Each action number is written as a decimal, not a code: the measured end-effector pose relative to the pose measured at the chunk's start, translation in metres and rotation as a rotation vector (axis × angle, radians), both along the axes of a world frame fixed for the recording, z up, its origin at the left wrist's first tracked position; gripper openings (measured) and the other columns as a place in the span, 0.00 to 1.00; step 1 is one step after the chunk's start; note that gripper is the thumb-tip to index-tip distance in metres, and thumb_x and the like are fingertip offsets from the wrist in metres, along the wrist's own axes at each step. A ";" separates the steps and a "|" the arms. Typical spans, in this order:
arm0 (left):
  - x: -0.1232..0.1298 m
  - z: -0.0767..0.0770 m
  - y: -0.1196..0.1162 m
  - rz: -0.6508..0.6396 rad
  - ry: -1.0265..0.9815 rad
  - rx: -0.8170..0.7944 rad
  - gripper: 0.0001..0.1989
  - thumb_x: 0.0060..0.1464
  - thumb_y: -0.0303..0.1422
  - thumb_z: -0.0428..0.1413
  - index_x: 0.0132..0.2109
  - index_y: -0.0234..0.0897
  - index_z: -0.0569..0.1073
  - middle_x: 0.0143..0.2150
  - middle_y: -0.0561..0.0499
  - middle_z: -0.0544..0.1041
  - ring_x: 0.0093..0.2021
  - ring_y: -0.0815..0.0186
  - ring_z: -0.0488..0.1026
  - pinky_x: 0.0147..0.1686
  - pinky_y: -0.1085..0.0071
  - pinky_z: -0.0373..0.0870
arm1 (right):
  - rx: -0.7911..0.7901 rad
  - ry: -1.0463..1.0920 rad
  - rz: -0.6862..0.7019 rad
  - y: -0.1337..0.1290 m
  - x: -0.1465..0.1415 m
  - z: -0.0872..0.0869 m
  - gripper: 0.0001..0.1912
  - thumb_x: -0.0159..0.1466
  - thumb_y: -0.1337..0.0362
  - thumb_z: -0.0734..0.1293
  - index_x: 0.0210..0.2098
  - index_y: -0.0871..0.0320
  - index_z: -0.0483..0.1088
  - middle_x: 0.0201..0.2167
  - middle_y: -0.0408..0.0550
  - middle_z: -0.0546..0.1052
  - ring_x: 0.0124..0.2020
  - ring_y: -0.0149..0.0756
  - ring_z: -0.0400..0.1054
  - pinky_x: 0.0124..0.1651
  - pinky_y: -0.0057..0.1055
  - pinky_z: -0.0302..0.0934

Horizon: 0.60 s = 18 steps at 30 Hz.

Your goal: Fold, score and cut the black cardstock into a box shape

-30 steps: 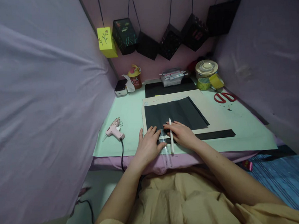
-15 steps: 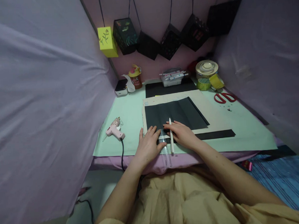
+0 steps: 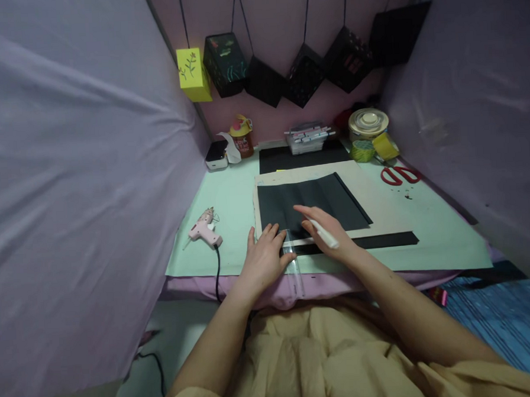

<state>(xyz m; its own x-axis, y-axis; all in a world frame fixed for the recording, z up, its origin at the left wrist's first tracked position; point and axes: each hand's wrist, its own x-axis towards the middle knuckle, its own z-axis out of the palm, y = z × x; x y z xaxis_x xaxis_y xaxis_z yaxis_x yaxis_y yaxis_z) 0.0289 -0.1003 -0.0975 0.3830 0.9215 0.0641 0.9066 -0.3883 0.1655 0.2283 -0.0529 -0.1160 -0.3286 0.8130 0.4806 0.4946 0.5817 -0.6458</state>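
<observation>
My left hand (image 3: 268, 254) lies flat with fingers spread. Its fingertips rest at the lower left edge of a dark sheet of paper (image 3: 316, 203), and its thumb reaches onto a clear ruler (image 3: 296, 283) that juts over the table's front edge. In my right hand (image 3: 331, 230) is a slim white pen (image 3: 325, 235), its rear end tilted toward me; the tip is hidden by the fingers. A black paper strip (image 3: 385, 239) passes beneath the ruler and my right wrist. Under the dark sheet lies a pale board (image 3: 376, 201).
On the left lies a pink glue gun (image 3: 204, 228) with a black cord. Red-handled scissors (image 3: 400, 175) are at the right. Behind stand a pen box (image 3: 309, 140), tape rolls (image 3: 362, 151) and a bottle (image 3: 242, 140). Paper boxes (image 3: 225, 64) hang above.
My right hand has lifted slightly and shifted right, off the ruler. The pen has turned from upright in view to slanting down rightward. My left hand stays in place.
</observation>
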 end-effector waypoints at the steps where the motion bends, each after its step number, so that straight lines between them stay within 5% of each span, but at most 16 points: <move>1: 0.000 0.000 0.000 0.000 0.000 0.001 0.26 0.62 0.45 0.51 0.63 0.37 0.64 0.67 0.40 0.61 0.69 0.53 0.53 0.66 0.43 0.37 | -0.008 0.061 -0.027 0.001 -0.002 0.005 0.18 0.70 0.58 0.56 0.54 0.55 0.68 0.45 0.51 0.77 0.45 0.39 0.71 0.48 0.37 0.65; 7: 0.000 0.001 0.000 0.012 -0.002 -0.004 0.26 0.61 0.45 0.51 0.62 0.38 0.64 0.67 0.41 0.61 0.69 0.54 0.53 0.66 0.43 0.37 | -0.278 0.217 -0.125 0.017 -0.020 0.011 0.16 0.65 0.55 0.60 0.28 0.57 0.72 0.22 0.42 0.74 0.25 0.33 0.68 0.31 0.27 0.60; 18: 0.000 -0.003 0.000 0.015 -0.016 -0.001 0.27 0.62 0.45 0.51 0.63 0.37 0.64 0.67 0.41 0.61 0.69 0.53 0.52 0.66 0.43 0.36 | -0.293 0.155 -0.047 0.025 -0.028 0.001 0.22 0.66 0.58 0.59 0.17 0.57 0.67 0.25 0.44 0.77 0.28 0.32 0.70 0.35 0.27 0.58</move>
<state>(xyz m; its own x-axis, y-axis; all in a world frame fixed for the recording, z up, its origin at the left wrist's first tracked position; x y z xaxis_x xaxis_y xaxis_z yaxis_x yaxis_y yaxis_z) 0.0289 -0.1003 -0.1001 0.3678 0.9273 0.0692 0.9097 -0.3743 0.1801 0.2000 -0.0275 -0.1151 -0.2288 0.9367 0.2650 0.3997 0.3386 -0.8518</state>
